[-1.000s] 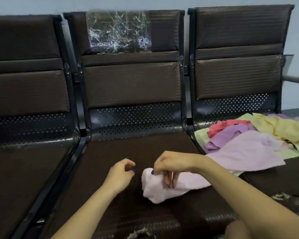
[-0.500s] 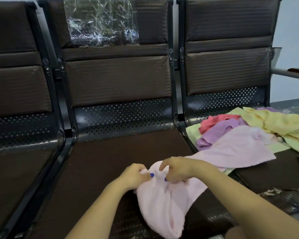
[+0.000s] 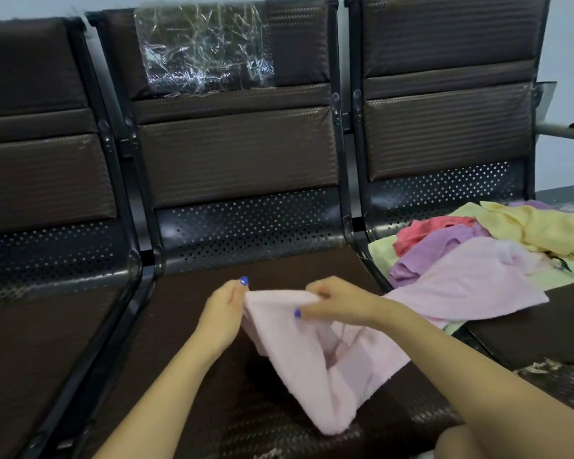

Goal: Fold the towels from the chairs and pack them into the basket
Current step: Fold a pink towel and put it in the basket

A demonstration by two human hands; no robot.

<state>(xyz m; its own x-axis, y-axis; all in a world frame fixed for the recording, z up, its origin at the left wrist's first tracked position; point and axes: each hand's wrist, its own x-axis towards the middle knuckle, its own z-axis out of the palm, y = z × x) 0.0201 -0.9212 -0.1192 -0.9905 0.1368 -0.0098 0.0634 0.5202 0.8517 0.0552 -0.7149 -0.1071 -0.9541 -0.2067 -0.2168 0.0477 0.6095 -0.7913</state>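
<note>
Since half a second ago I see both hands spread apart: left hand (image 3: 224, 309) and right hand (image 3: 333, 301) fingers pinch the pink towel (image 3: 307, 362) edge over the middle chair (image 3: 232, 154) seat. Towel pile (image 3: 471, 256) right of it. No legible writing.

Fuzzy matt cloth towel (image 3: 299, 359), perforated glossy metal chair (image 3: 246, 226)

Pale pink towel (image 3: 312, 366), bunched and hanging from its upper edge over the middle chair seat (image 3: 186, 376). Far right, a loose heap on the right chair seat (image 3: 524, 339): pink (image 3: 471, 283), purple (image 3: 428, 253), coral (image 3: 424, 228), yellow (image 3: 537, 228) towels, unfolded and overlapping.
</note>
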